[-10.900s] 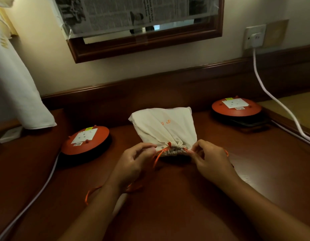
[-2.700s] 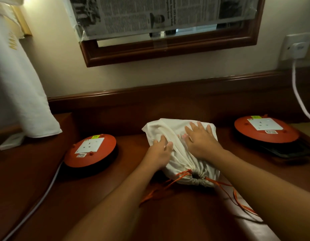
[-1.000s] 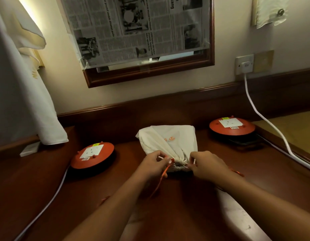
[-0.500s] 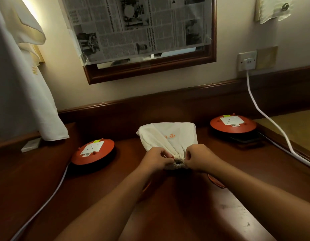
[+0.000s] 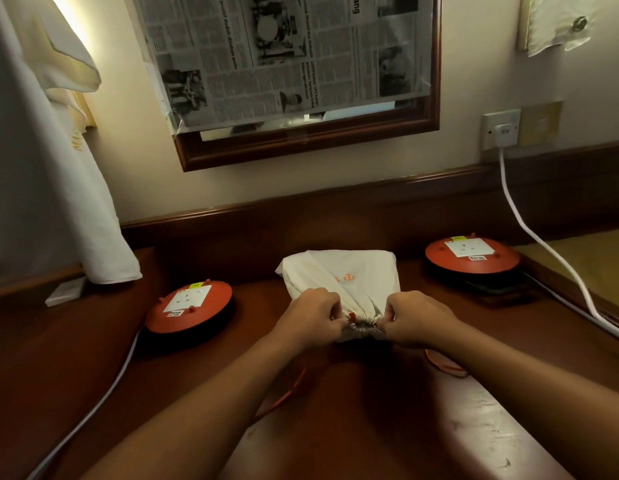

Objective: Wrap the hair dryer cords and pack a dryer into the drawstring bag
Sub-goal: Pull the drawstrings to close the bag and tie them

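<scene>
Just one white drawstring bag [image 5: 349, 275] here, sitting mid-desk [image 5: 58, 358] between two orange socket discs, the left reel [image 5: 190, 308] and the right reel [image 5: 472, 254]. Both hands are on it: left hand [image 5: 311, 315] and right hand [image 5: 413, 318] each have fingers curled, pinching the bag's gathered mouth.

Only one word fragment reads
The newspaper [image 5: 284, 53] headline ends in "kang"; the sticker on the left orange reel [image 5: 188, 311] and the orange mark on the drawstring bag [image 5: 365, 271] are illegible.
</scene>
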Demonstrator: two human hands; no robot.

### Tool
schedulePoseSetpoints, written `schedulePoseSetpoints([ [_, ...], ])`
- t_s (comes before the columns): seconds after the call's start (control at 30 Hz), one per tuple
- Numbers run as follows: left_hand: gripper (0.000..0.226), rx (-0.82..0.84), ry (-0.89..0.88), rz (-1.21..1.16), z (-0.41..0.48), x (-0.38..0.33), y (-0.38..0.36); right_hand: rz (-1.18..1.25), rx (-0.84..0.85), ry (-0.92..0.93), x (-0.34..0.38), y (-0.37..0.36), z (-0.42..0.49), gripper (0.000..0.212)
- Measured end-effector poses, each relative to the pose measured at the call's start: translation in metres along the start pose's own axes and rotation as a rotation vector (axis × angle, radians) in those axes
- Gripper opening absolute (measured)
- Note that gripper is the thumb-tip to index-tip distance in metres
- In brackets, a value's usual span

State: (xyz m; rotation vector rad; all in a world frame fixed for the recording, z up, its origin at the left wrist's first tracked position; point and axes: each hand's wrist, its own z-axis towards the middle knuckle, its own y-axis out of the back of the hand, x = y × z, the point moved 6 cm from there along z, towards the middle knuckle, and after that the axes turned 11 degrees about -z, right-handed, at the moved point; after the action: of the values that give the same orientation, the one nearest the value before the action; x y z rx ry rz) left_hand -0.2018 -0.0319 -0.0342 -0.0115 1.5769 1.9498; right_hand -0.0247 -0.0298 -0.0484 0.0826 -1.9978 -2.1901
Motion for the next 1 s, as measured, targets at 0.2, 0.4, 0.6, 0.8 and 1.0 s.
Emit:
schedulePoseSetpoints([
  [0.2,0.021,0.009,0.038,0.03,-0.002,0.007,0.003,0.061,-0.029,-0.072,-0.017,0.002,0.004,0.036],
  [0.4,0.018,-0.066,0.125,-0.062,-0.008,0.028,0.005,0.106,-0.164,-0.072,-0.029,-0.004,0.003,0.047],
  [0.6,0.018,-0.129,0.126,-0.124,-0.011,0.036,0.007,0.149,-0.212,-0.082,-0.035,-0.006,0.004,0.044],
  [0.8,0.02,-0.164,-0.05,-0.13,-0.03,0.027,0.011,0.153,-0.15,0.045,-0.024,0.002,-0.001,0.04],
  [1.0,0.018,-0.206,-0.141,0.032,-0.049,0.021,0.03,-0.164,-0.158,0.159,-0.014,0.03,-0.01,0.03],
])
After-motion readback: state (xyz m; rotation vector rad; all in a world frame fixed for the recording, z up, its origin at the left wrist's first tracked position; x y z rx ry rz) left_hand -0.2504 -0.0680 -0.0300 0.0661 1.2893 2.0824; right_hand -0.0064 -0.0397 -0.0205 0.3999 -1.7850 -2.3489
